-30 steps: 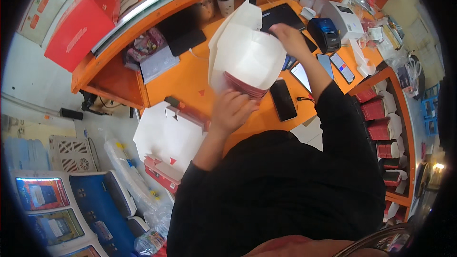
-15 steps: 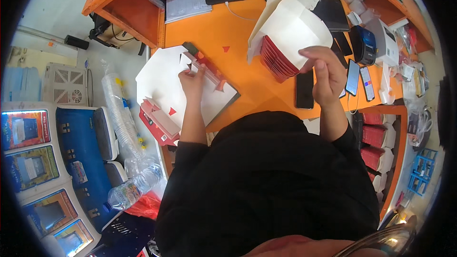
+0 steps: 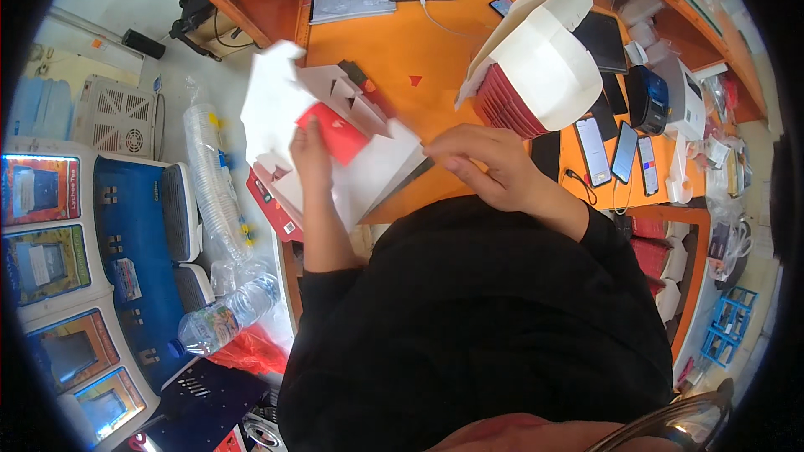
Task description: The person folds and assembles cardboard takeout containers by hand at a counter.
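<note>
My left hand [image 3: 311,155] grips a cardboard box blank, its red panel [image 3: 342,136] turned up and its white side bent and blurred by motion. Beneath it lies a stack of flat white-and-red blanks [image 3: 381,177] with cut flaps. My right hand [image 3: 490,163] has its fingers stretched out toward the right corner of these blanks; nothing shows in it. Beyond it, on the orange table [image 3: 444,59], stands a pile of nested folded boxes [image 3: 548,71], white inside and red outside.
Several phones [image 3: 593,151] lie at the right, near a blue-black device [image 3: 646,99]. A small red scrap [image 3: 415,81] lies mid-table. On the left are a sleeve of clear cups [image 3: 209,176], a plastic bottle [image 3: 222,318] and a drink dispenser [image 3: 54,259]. More boxes [image 3: 662,264] fill the shelf below.
My left hand has raised and bent a blank, so a red panel now shows. My right hand has moved left from the nested boxes toward the blanks. The whole view has shifted slightly.
</note>
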Motion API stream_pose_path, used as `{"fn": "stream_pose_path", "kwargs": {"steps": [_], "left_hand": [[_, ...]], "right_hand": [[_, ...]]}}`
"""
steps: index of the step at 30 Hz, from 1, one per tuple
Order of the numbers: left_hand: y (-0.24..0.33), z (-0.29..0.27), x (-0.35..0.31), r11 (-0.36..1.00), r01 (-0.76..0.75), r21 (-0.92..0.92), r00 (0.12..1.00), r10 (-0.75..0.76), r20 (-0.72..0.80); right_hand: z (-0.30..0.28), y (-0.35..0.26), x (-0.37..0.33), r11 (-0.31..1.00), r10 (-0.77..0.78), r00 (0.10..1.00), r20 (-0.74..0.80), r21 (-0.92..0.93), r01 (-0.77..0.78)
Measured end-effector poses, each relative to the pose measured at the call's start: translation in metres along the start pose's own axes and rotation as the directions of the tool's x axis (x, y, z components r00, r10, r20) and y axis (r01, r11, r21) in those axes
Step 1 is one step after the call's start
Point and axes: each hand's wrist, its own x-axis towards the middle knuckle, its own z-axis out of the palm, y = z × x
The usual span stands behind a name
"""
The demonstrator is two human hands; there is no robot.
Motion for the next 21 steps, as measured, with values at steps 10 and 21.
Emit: {"fn": "stream_pose_path", "kwargs": {"steps": [10, 21], "left_hand": [[0.110, 0.029, -0.067, 0.863, -0.217, -0.456, 0.934, 0.320, 0.161], [0.111, 0.053, -0.098, 0.924, -0.056, -0.378, 0.940, 0.176, 0.291]], "right_hand": [[0.027, 0.003, 0.040, 0.846, -0.431, 0.899, 0.075, -0.314, 0.432], [0.031, -0.018, 0.040, 0.878, -0.286, 0.938, -0.197, -0.446, 0.175]]}}
